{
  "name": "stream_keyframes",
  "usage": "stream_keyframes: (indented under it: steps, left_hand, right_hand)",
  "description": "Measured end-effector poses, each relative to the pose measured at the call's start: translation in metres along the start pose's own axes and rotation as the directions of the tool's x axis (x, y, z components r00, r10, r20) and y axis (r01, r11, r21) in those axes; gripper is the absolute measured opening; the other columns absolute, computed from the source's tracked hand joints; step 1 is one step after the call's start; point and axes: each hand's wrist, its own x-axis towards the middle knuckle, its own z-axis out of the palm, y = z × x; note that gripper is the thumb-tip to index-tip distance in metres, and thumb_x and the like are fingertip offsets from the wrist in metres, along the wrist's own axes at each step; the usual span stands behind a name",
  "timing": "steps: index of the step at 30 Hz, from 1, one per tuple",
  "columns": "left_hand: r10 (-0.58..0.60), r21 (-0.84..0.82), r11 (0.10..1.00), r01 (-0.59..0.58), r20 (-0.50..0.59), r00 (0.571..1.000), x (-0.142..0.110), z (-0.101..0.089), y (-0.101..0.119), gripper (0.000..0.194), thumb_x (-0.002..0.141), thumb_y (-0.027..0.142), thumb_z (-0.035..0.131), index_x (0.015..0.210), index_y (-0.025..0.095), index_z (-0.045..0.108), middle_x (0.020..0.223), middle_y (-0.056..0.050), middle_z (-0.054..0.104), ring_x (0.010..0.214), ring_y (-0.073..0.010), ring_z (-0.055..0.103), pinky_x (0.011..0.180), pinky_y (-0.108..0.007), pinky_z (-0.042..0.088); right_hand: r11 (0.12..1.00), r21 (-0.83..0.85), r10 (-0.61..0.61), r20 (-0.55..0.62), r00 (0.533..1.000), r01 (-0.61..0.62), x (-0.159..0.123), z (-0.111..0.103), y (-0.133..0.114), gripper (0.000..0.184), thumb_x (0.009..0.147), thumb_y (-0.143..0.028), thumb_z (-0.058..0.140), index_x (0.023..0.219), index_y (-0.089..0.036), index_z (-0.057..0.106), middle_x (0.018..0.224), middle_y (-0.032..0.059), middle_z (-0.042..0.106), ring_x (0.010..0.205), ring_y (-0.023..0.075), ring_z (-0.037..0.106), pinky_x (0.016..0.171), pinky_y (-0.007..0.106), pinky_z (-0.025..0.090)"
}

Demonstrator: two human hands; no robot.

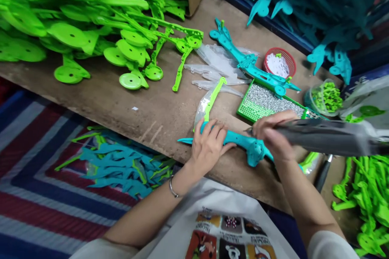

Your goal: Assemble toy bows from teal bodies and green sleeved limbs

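My left hand (209, 145) presses a long teal plastic part (238, 139) down onto the worktable, its fingers curled over the part's left half. From under that hand sticks a clear blade-shaped piece with a bright green strip (214, 99). My right hand (275, 131) is wrapped round a dark electric screwdriver (322, 134), held almost level. Its tip points left, close to the upper edge of the teal part; whether they touch I cannot tell. Just beyond lies a green tray (252, 110) of small silvery screws. Another teal assembly (251, 64) rests across its far edge.
Bright green plastic parts (73, 34) are heaped at the back left. A red basket (294, 64) holds white pieces, beside a clear tub (307, 99) of small green ones. Clear blades (215, 62) lie mid-table. A black-handled tool (322, 174) and more green parts (372, 194) are at right.
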Motion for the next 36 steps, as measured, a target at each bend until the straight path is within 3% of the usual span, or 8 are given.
stream_keyframes:
  steps: [3,7,18,23,26,29,32,36]
  left_hand:
    - [0.009,0.009,1.000,-0.009,-0.015,1.000,0.000,0.001,0.000,0.049,0.092,0.051,0.070,0.123,0.013,0.064,0.119,-0.014,0.074,0.125,-0.0352,0.061,0.117,-0.058,0.033]
    - [0.014,0.026,1.000,-0.013,-0.032,0.999,0.000,0.002,-0.001,0.045,0.094,0.048,0.068,0.123,0.014,0.065,0.118,-0.014,0.074,0.124,-0.0345,0.062,0.116,-0.057,0.034]
    - [0.015,0.000,1.000,-0.015,-0.025,1.000,0.000,0.003,-0.003,0.042,0.094,0.042,0.070,0.125,0.015,0.064,0.120,-0.013,0.074,0.125,-0.0343,0.062,0.117,-0.058,0.034]
    - [-0.046,-0.029,0.999,0.046,-0.008,0.999,-0.003,-0.014,-0.003,0.067,0.088,0.055,0.072,0.138,0.013,0.057,0.144,-0.020,0.060,0.138,-0.0376,0.051,0.121,-0.059,0.032]
    - [-0.109,0.003,0.994,0.110,-0.040,0.993,-0.009,-0.021,-0.007,0.071,0.086,0.060,0.072,0.139,0.015,0.058,0.149,-0.020,0.056,0.142,-0.0406,0.046,0.122,-0.065,0.027]
    - [-0.110,0.001,0.994,0.110,-0.029,0.993,-0.014,-0.022,-0.011,0.065,0.087,0.055,0.073,0.139,0.017,0.059,0.149,-0.018,0.057,0.141,-0.0399,0.047,0.120,-0.064,0.031]
    - [-0.105,-0.028,0.994,0.105,-0.004,0.994,-0.016,-0.021,-0.014,0.063,0.087,0.051,0.074,0.139,0.018,0.059,0.148,-0.018,0.057,0.142,-0.0395,0.046,0.116,-0.059,0.039]
    - [-0.094,-0.046,0.995,0.093,-0.005,0.996,-0.016,-0.021,-0.015,0.061,0.090,0.052,0.071,0.139,0.018,0.059,0.148,-0.017,0.059,0.143,-0.0380,0.047,0.113,-0.055,0.043]
  right_hand:
    - [0.990,-0.013,-0.139,-0.179,0.974,0.139,0.019,-0.017,0.001,0.015,0.084,-0.028,0.071,0.096,-0.026,0.063,0.055,-0.0071,0.055,0.046,0.0142,0.054,0.051,0.031,0.051]
    - [0.997,-0.062,-0.055,-0.272,0.961,0.039,0.026,-0.033,0.022,0.017,0.083,-0.027,0.073,0.095,-0.024,0.061,0.055,-0.0077,0.056,0.046,0.0131,0.054,0.052,0.030,0.050]
    - [0.998,-0.068,-0.001,-0.248,0.969,-0.016,0.018,-0.041,0.043,0.018,0.084,-0.026,0.074,0.093,-0.023,0.058,0.058,-0.0068,0.059,0.047,0.0124,0.055,0.051,0.029,0.049]
    - [0.990,-0.134,0.000,-0.230,0.973,-0.032,0.022,-0.041,0.037,0.020,0.083,-0.031,0.075,0.093,-0.023,0.060,0.057,-0.0070,0.058,0.046,0.0135,0.055,0.051,0.030,0.049]
    - [0.992,-0.111,-0.078,-0.257,0.963,0.050,0.026,-0.030,0.016,0.017,0.083,-0.029,0.074,0.094,-0.025,0.062,0.055,-0.0068,0.056,0.045,0.0140,0.054,0.051,0.032,0.049]
    - [0.993,-0.026,-0.115,-0.239,0.964,0.112,0.025,-0.005,-0.009,0.015,0.083,-0.029,0.073,0.094,-0.027,0.063,0.054,-0.0067,0.052,0.045,0.0153,0.051,0.050,0.034,0.048]
    - [0.996,0.082,-0.036,-0.104,0.994,0.044,0.013,0.024,-0.020,0.016,0.085,-0.027,0.071,0.099,-0.029,0.063,0.056,-0.0066,0.053,0.047,0.0167,0.053,0.052,0.037,0.050]
    - [0.993,0.102,0.061,0.063,0.996,-0.067,-0.009,0.044,-0.004,0.020,0.090,-0.027,0.068,0.108,-0.031,0.061,0.063,-0.0059,0.058,0.052,0.0178,0.057,0.054,0.038,0.051]
